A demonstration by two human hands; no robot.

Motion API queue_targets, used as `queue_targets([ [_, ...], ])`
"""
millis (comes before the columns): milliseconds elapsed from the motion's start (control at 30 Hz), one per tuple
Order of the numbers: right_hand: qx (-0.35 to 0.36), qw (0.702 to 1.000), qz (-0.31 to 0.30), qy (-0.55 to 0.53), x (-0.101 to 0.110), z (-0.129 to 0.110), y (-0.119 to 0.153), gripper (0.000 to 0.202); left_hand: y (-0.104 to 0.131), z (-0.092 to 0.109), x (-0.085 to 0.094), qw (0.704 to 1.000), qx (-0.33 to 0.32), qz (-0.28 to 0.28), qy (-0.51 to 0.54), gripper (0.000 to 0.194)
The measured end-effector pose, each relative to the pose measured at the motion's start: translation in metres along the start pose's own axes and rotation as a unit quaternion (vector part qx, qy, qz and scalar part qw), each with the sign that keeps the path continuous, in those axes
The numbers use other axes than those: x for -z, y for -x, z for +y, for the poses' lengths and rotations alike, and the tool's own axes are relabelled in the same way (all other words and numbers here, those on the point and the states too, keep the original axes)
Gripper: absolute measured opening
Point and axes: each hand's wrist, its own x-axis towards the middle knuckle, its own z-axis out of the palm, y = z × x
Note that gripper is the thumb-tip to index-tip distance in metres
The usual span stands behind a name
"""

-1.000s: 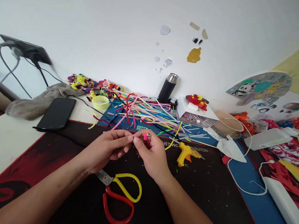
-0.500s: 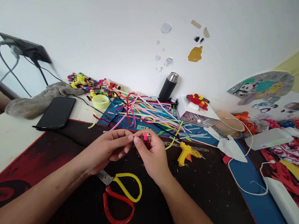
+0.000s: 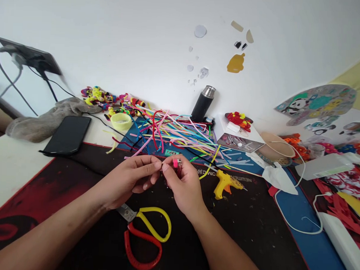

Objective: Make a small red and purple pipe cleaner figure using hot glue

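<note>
My left hand [image 3: 136, 175] and my right hand [image 3: 183, 187] meet fingertip to fingertip above the dark mat [image 3: 238, 237]. Thumb and forefinger of the left are pinched together; whatever lies between them is too small to make out. Tucked in the curled fingers of the right is a lighter [image 3: 177, 162] with a pink button and metal top, its reddish body mostly hidden. The right thumb presses close to the left fingertips. Just below the hands lie scissors [image 3: 131, 220] with one yellow and one red handle, their blades partly covered by my left wrist.
Many coloured pipe cleaners [image 3: 180, 131] are heaped behind the hands. A yellow glue gun [image 3: 227, 184] lies to the right, near a white tissue [image 3: 278, 177] and cable. At the back stands a black flask [image 3: 202, 105]. Leftward are a phone [image 3: 68, 135] and a tape roll [image 3: 121, 121].
The view has shifted very slightly. Both hands keep nearly the same pose, fingertips still together, and the lighter stays in the right hand.
</note>
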Motion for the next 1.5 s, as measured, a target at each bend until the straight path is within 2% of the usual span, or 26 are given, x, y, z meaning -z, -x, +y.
queue_targets([
  [567, 0.004, 1.000, 0.000, -0.005, 0.0007, 0.0036, 0.0004, 0.020, -0.0015, 0.0006, 0.0039, 1.000, -0.007, 0.013, -0.015, 0.051],
  [1167, -0.018, 1.000, -0.008, -0.016, 0.0004, 0.0034, -0.0002, 0.026, -0.0020, 0.0005, 0.0033, 1.000, -0.008, 0.013, -0.024, 0.054],
  [1333, -0.028, 0.999, -0.007, -0.045, 0.0005, 0.0045, -0.0020, 0.029, -0.0028, -0.0026, 0.0081, 0.997, -0.053, 0.029, -0.046, 0.054],
  [1500, -0.040, 0.997, -0.003, -0.064, 0.0013, 0.0053, -0.0032, 0.031, -0.0003, -0.0018, 0.0060, 0.972, -0.174, 0.047, -0.150, 0.037],
])
